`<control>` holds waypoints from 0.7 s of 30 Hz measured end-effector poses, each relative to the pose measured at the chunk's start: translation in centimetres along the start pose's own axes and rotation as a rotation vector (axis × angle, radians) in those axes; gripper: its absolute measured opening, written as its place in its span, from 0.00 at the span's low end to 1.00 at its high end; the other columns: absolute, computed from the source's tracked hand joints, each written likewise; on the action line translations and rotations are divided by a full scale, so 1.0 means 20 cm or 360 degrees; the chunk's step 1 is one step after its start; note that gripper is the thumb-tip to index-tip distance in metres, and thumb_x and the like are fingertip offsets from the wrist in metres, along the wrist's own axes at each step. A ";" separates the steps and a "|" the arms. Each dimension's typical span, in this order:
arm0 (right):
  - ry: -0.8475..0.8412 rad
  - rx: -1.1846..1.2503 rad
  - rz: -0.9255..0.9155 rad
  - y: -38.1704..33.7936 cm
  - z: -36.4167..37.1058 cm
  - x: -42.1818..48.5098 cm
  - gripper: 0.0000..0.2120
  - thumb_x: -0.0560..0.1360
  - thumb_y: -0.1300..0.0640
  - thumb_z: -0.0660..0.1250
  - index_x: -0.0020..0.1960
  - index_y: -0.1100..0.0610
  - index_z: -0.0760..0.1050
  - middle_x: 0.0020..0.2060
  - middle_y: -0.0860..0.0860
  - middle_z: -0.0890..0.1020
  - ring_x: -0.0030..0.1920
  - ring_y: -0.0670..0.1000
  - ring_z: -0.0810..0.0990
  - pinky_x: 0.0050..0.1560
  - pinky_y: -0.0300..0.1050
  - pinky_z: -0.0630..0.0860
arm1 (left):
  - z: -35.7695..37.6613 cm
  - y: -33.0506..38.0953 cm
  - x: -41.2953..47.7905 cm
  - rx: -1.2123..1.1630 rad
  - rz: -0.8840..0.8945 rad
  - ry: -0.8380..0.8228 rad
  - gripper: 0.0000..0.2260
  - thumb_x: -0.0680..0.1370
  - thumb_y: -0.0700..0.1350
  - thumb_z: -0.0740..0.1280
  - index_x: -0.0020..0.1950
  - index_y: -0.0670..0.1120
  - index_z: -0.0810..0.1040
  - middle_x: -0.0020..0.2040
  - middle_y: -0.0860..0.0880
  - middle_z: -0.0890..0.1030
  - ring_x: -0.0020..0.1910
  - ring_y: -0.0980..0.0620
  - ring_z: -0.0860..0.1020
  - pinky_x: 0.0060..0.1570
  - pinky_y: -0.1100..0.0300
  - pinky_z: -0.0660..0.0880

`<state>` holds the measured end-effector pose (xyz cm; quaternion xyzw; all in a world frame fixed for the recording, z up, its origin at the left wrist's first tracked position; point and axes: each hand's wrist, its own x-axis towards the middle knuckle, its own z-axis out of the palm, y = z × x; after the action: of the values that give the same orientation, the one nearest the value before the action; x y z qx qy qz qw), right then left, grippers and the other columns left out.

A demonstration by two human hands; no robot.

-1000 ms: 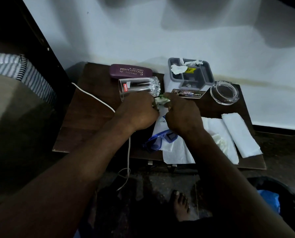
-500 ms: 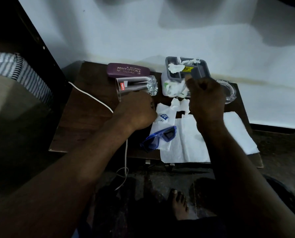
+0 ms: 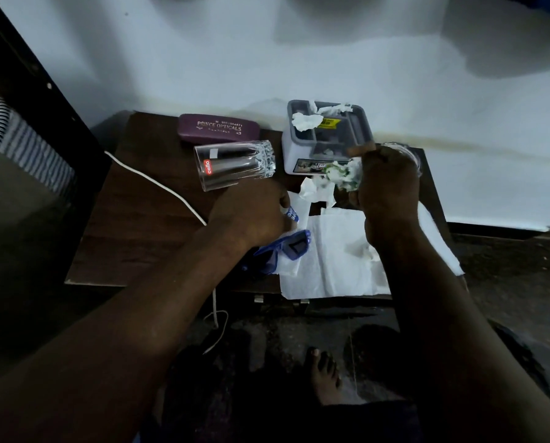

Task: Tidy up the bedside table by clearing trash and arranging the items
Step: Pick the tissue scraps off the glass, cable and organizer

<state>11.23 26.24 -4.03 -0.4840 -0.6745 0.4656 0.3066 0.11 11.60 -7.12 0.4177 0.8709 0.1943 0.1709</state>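
My right hand grips a crumpled white and green wrapper just in front of the grey organiser box, which has bits of tissue in its top. My left hand rests curled on the dark wooden bedside table, over a small white and blue sachet. A clear glass lies on its side just beyond it. Blue sunglasses lie on white tissue sheets between my hands. A purple spectacle case sits at the back.
A white cable runs across the table's left part and hangs off the front edge. A glass ashtray is mostly hidden behind my right hand. A bed with a striped sheet stands to the left. My bare foot is on the floor below.
My right hand has lifted the crumpled wrapper away from my left hand and carried it toward the grey box, now lowering slightly. My left hand stayed by the glass.
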 end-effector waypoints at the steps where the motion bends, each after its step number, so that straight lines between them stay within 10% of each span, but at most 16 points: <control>1: 0.0047 -0.0005 -0.0020 0.01 -0.01 0.01 0.18 0.81 0.48 0.65 0.39 0.58 0.81 0.28 0.54 0.75 0.30 0.52 0.73 0.34 0.58 0.79 | 0.00 0.01 0.00 0.0019 0.0005 0.0006 0.17 0.71 0.59 0.76 0.56 0.55 0.83 0.54 0.51 0.84 0.55 0.48 0.80 0.52 0.57 0.76; 7: -0.0130 0.0385 0.0121 0.02 -0.08 0.00 0.30 0.65 0.42 0.80 0.37 0.65 0.68 0.29 0.53 0.69 0.26 0.50 0.63 0.27 0.41 0.63 | 0.01 0.04 0.00 0.0138 0.0079 0.0069 0.10 0.73 0.53 0.73 0.51 0.50 0.84 0.51 0.47 0.84 0.53 0.44 0.81 0.47 0.57 0.73; 13: -0.0205 0.0354 0.0331 0.02 -0.09 -0.01 0.14 0.75 0.71 0.60 0.35 0.56 0.67 0.32 0.54 0.80 0.30 0.50 0.81 0.22 0.35 0.65 | -0.05 0.09 0.00 -0.0271 0.0039 0.0196 0.09 0.75 0.52 0.72 0.43 0.47 0.80 0.37 0.52 0.77 0.40 0.50 0.76 0.36 0.58 0.64; 18: -0.0345 0.0339 0.0413 0.00 -0.06 -0.05 0.17 0.79 0.70 0.47 0.48 0.55 0.71 0.38 0.55 0.81 0.37 0.56 0.86 0.24 0.35 0.66 | -0.09 0.10 0.00 -0.0645 -0.0136 0.0325 0.08 0.73 0.45 0.73 0.39 0.44 0.78 0.33 0.51 0.79 0.30 0.57 0.78 0.28 0.63 0.68; 21: -0.0400 0.0145 0.0258 0.00 -0.04 -0.05 0.12 0.82 0.65 0.57 0.49 0.54 0.76 0.35 0.55 0.80 0.30 0.52 0.81 0.26 0.37 0.67 | -0.10 0.09 0.00 -0.1061 -0.0260 0.0309 0.08 0.71 0.35 0.73 0.38 0.43 0.75 0.31 0.49 0.80 0.26 0.57 0.82 0.27 0.63 0.74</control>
<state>12.20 25.65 -3.77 -0.4604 -0.6446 0.5757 0.2027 0.44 12.20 -4.40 0.2476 0.8023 0.4923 0.2294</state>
